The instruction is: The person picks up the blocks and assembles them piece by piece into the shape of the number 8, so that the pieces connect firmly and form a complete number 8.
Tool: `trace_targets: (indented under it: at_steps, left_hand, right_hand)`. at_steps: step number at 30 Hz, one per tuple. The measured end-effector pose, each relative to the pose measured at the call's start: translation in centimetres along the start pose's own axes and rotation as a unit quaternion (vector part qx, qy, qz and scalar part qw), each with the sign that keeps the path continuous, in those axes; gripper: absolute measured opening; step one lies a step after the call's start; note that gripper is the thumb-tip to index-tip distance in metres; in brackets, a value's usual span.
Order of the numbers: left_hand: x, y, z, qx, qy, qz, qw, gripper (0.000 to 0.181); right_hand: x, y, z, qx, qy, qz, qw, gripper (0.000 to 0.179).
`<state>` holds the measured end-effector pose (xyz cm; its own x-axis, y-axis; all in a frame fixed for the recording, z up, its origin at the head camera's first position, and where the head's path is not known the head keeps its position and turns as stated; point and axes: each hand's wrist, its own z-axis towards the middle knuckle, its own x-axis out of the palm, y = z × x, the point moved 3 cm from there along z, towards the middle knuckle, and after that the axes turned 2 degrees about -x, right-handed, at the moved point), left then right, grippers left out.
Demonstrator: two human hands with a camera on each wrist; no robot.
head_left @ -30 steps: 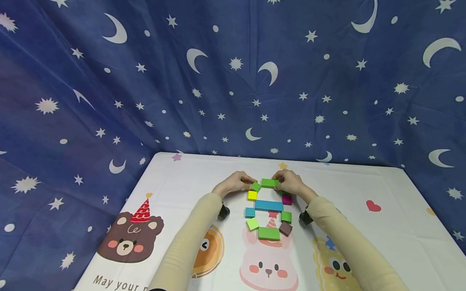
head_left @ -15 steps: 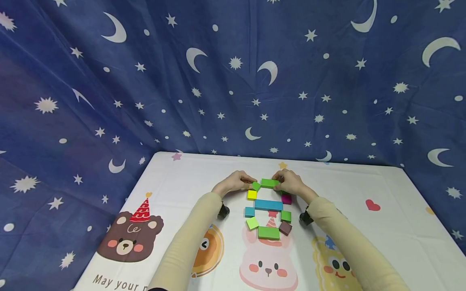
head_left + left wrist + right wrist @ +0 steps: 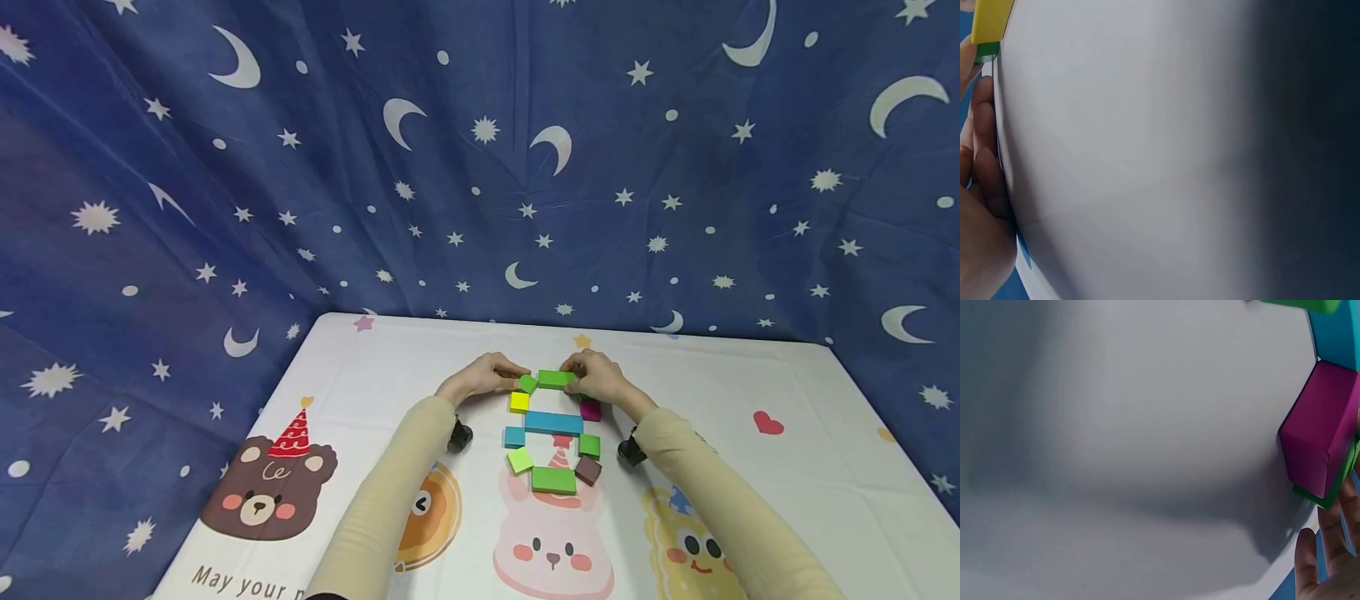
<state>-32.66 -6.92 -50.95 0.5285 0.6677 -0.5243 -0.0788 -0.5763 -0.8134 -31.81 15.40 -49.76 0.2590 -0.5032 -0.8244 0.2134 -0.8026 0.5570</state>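
Observation:
Coloured blocks lie on the white tablecloth in a closed outline with a crossbar. At its far left corner my left hand [image 3: 487, 375] pinches a small green block [image 3: 528, 384] between thumb and fingertips, beside a yellow block [image 3: 519, 402]. My right hand [image 3: 597, 377] covers the far right corner, its thumb and finger at the right end of a long green block [image 3: 556, 380]. Under that hand a green block [image 3: 1325, 499] is mostly hidden, against a magenta block [image 3: 1319, 428]; fingers [image 3: 1335, 540] reach past it in the right wrist view.
Across the middle runs a long blue block [image 3: 553, 423]. Nearer lie a small blue block [image 3: 514, 437], a green block [image 3: 589, 447], a lime block [image 3: 520, 461], a brown block [image 3: 588, 471] and another long green block [image 3: 553, 481]. A blue starry curtain [image 3: 480, 208] hangs behind the table.
Both hands stay in place at the far corners. The far long green block has shifted very slightly toward the person; the other blocks look the same.

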Motion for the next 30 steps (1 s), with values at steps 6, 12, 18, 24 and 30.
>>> trace_targets:
  at_steps: [6, 12, 18, 24, 30]
  left_hand:
    - [0.0, -0.1, -0.2, 0.002, 0.006, -0.003, 1.0, 0.032]
    - [0.1, -0.1, 0.0, 0.001, 0.008, 0.004, 1.0, 0.031]
    - [0.1, -0.2, -0.1, -0.001, 0.008, 0.001, 1.0, 0.032]
    - [0.1, -0.2, 0.0, -0.001, 0.009, -0.001, 1.0, 0.032]
    - [-0.1, -0.1, -0.1, 0.004, 0.014, -0.002, 0.9999, 0.033]
  right_hand:
    - [0.0, -0.1, 0.1, -0.002, -0.003, 0.003, 1.0, 0.03]
    - [-0.2, 0.2, -0.5, -0.017, -0.011, 0.01, 0.9997, 0.027]
    - [-0.2, 0.2, -0.5, -0.007, -0.011, 0.015, 0.9998, 0.027]
    - [-0.4, -0.1, -0.5, -0.011, -0.002, 0.027, 0.9996, 0.03]
    - [-1.2, -0.6, -1.0, -0.013, -0.008, 0.061, 0.998, 0.028]
